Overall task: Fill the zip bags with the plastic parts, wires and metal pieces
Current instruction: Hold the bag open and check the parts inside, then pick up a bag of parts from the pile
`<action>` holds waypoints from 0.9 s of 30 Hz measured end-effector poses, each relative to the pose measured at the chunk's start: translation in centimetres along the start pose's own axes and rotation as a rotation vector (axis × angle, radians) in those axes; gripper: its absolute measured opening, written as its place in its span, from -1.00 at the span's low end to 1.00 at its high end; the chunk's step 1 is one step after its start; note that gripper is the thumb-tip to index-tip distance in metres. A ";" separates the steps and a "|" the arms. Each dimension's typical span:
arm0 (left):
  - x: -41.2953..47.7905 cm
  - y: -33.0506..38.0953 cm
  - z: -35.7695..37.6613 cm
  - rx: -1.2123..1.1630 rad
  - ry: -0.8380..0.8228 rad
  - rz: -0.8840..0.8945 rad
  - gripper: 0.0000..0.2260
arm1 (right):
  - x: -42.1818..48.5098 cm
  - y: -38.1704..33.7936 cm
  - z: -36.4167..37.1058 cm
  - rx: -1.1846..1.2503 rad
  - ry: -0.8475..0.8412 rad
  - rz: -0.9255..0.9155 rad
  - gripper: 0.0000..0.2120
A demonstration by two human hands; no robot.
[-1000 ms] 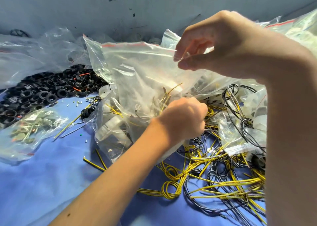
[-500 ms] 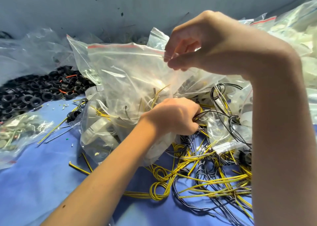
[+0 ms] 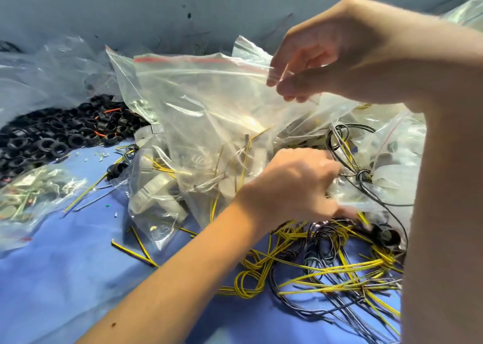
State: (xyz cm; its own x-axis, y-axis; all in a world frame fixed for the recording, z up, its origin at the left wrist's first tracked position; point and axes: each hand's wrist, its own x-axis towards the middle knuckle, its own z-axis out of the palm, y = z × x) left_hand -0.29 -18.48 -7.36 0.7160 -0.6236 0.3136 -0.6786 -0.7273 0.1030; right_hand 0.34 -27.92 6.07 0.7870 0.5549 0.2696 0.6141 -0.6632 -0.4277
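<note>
- The zip bag (image 3: 209,103) is thin, clear, crinkled film with a red strip along its mouth. It stands upright in the middle of the view.
- White plastic parts (image 3: 156,194), blocky and cloudy, lie in the bag's bottom with a few short yellow strands.
- The right hand (image 3: 339,56) pinches the bag's top edge between thumb and fingertips, holding it up.
- The left hand (image 3: 295,187) is lower, at the bag's right side. Its fingers are blurred but look curled round a few of the wires (image 3: 326,273).
- The wires are thin, glossy, yellow and black. They lie looped and tangled on the cloth below and right of the bag.
- Black rings (image 3: 39,140), round and ribbed, are heaped at the left.
- A flat bag of metal pieces (image 3: 31,197) lies near the rings.
- Everything rests on a smooth blue cloth (image 3: 65,278).
- A scuffed grey wall (image 3: 156,9) rises behind it.
- Since half a second ago both hands have shifted right. More of the red strip now shows, and a black loop has risen beside the left hand.
</note>
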 end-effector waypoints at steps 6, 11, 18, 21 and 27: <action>0.3 0.5 -0.9 0.038 0.325 -0.173 -0.58 | -0.1 0.0 -0.2 0.002 -0.015 -0.003 -0.95; 0.5 1.8 -2.0 0.027 0.340 -0.195 -0.73 | 0.0 0.0 -0.1 -0.011 -0.009 -0.001 -0.94; -0.3 1.4 -2.2 -0.186 -0.340 0.115 -0.77 | 0.0 -0.1 -0.1 -0.025 -0.003 0.007 -0.93; -0.3 1.2 -1.7 -0.178 -0.341 0.148 -0.70 | 0.1 -0.2 0.1 -0.025 -0.010 0.007 -0.95; -0.6 1.5 -1.5 -0.203 -0.304 0.143 -0.84 | 0.5 -0.1 0.4 -0.007 -0.031 0.006 -0.95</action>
State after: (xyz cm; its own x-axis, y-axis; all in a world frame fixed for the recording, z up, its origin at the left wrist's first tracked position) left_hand -1.98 -18.80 -5.97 0.6071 -0.7932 0.0478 -0.7719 -0.5744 0.2726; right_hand 0.63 -27.37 5.87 0.7883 0.5664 0.2402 0.6102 -0.6699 -0.4230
